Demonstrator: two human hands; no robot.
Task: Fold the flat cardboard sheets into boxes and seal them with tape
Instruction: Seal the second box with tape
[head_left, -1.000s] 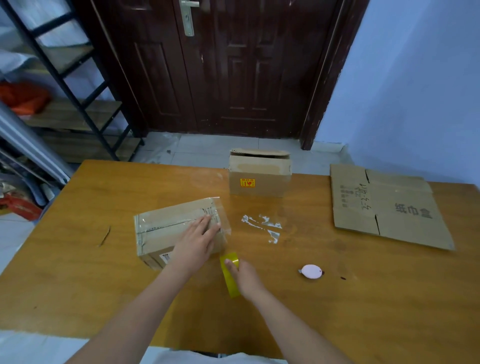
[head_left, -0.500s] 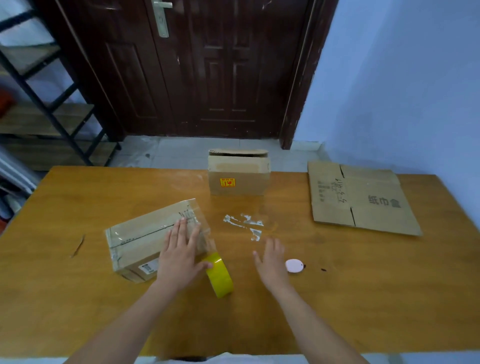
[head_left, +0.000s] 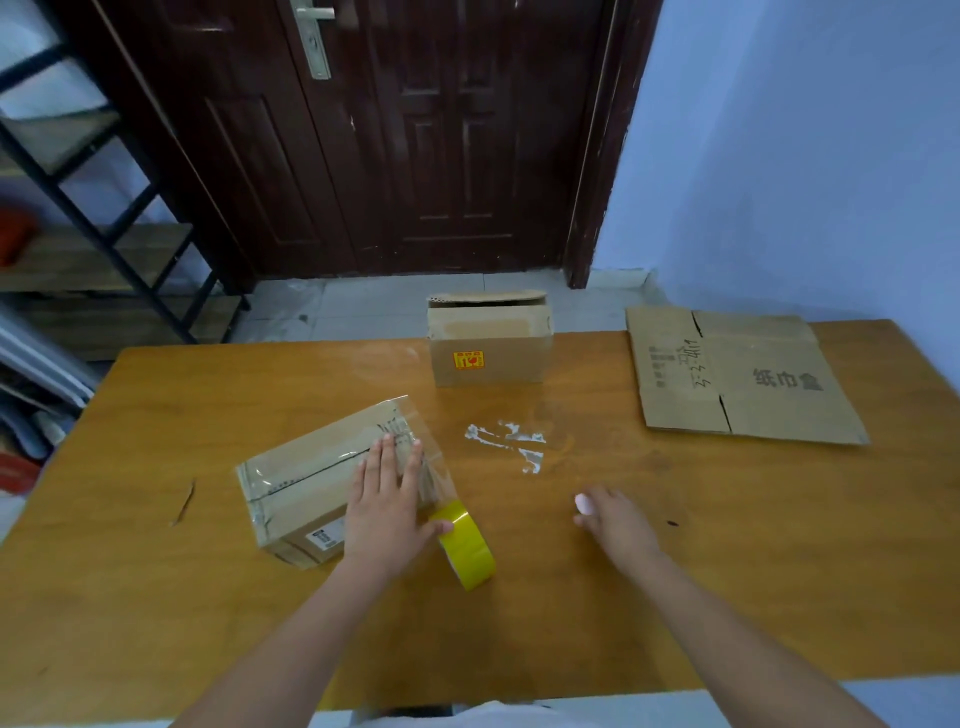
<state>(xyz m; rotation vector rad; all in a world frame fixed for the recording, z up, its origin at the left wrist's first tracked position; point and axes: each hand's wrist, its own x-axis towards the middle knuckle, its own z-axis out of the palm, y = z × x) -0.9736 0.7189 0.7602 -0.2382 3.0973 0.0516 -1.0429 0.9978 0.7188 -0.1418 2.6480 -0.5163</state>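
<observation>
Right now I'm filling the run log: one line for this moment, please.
left hand: flat on taped box | tape roll: beside box, strip attached | right hand: on small white object | flat cardboard sheet: unfolded

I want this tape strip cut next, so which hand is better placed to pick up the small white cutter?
The right hand: it is already on the small white cutter, while the left hand presses the taped box.

A taped cardboard box (head_left: 306, 486) lies left of centre, yellow tape roll (head_left: 466, 544) on edge beside it (film still attached); a flat cardboard sheet (head_left: 737, 374) lies upper right.
</observation>
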